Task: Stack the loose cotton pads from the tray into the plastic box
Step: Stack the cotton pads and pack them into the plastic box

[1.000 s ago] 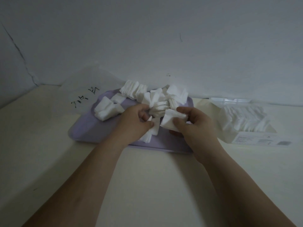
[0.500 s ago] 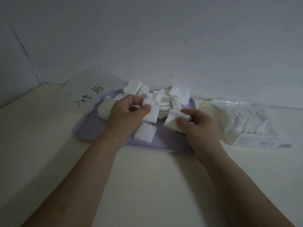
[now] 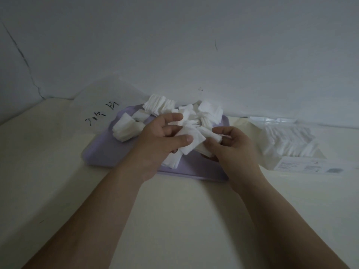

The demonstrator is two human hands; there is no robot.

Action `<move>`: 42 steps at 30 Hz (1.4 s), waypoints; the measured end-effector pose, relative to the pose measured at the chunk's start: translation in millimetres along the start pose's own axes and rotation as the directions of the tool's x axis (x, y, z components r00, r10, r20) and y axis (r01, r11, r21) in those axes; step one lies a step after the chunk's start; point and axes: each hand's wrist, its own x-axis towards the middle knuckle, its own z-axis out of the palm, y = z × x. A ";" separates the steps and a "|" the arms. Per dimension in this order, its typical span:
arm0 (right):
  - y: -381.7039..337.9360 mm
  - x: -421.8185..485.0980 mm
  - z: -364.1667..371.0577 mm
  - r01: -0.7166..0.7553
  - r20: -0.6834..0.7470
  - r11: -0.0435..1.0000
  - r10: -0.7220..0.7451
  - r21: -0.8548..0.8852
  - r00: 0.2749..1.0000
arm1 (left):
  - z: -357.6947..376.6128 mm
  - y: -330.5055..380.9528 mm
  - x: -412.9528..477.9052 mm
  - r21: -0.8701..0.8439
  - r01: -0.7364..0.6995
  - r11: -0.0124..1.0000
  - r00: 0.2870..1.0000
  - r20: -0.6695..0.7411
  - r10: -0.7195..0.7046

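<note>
Though the plastic box beside the right grip looks part-filled, many cotton pads crowd the tray. Both it and the left grip pinch pads.

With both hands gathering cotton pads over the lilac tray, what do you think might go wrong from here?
The left hand pinches an uneven bunch of white square cotton pads, several hanging below the palm; these may drop onto the lilac plastic tray mid-carry.
The right hand grips its own small stack loosely; merging both could leave crooked edges.
The clear plastic box already looks nearly full, so a messy bundle may not seat.
</note>
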 end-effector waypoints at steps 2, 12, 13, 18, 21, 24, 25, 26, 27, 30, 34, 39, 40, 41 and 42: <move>-1.5 -1.5 -0.2 0.007 0.024 1.000 -0.007 -0.002 1.000 | 1.5 1.7 -1.2 0.022 -0.019 1.000 1.000 0.011 0.019; -3.9 -4.2 -0.5 0.038 0.093 0.999 -0.038 0.002 0.995 | 4.8 0.9 -7.7 0.156 -0.084 0.984 0.992 0.104 0.068; -2.6 -3.5 -0.8 0.029 0.096 1.000 -0.030 0.011 0.995 | 4.0 0.7 -7.5 0.158 -0.083 0.984 0.994 0.082 0.071; 2.3 -1.4 1.0 0.040 0.135 0.999 -0.041 0.006 0.990 | 2.3 -1.4 -6.8 0.231 -0.110 0.967 0.994 0.052 0.100; 5.8 -0.2 2.7 0.054 0.161 0.998 -0.056 0.013 0.985 | 1.4 -2.1 -6.2 0.245 -0.112 0.963 0.993 0.061 0.100; 7.3 1.3 2.1 0.076 0.178 0.997 -0.070 -0.027 0.982 | 1.3 -3.0 -6.5 0.273 -0.122 0.954 0.991 0.079 0.104; 6.7 1.0 1.3 0.087 0.177 0.995 -0.078 -0.047 0.981 | 1.6 -3.1 -6.5 0.286 -0.125 0.950 0.991 0.078 0.107; 6.5 0.8 0.9 0.098 0.175 0.993 -0.086 -0.064 0.981 | 1.5 -3.5 -6.4 0.296 -0.127 0.947 0.991 0.073 0.110; 6.5 0.7 0.8 0.107 0.175 0.991 -0.092 -0.077 0.980 | 1.6 -4.0 -6.2 0.300 -0.127 0.946 0.991 0.067 0.112; 6.0 -0.5 1.5 0.107 0.185 0.991 -0.091 -0.078 0.978 | 2.0 -4.9 -6.5 0.316 -0.140 0.938 0.990 0.050 0.131; -1.8 -3.4 1.5 0.023 0.272 0.998 -0.039 0.064 0.961 | 1.7 -8.3 -2.6 0.329 -0.124 0.936 0.988 -0.043 0.146; 1.0 -3.4 2.9 0.029 0.248 0.998 -0.040 0.048 0.968 | -6.1 -6.6 1.2 0.417 -0.091 0.904 0.994 -0.023 0.111; 4.5 -1.6 2.8 0.035 0.191 0.999 -0.038 0.019 0.981 | -10.9 -6.6 3.0 0.433 -0.091 0.897 0.995 -0.005 0.103; 7.8 0.2 1.9 0.035 0.146 0.999 -0.035 0.001 0.989 | -17.0 -6.6 4.9 0.474 -0.095 0.876 0.994 -0.006 0.112; 10.0 1.6 0.8 0.032 0.118 0.999 -0.031 -0.010 0.993 | -24.7 -7.5 7.2 0.534 -0.093 0.841 0.993 -0.017 0.120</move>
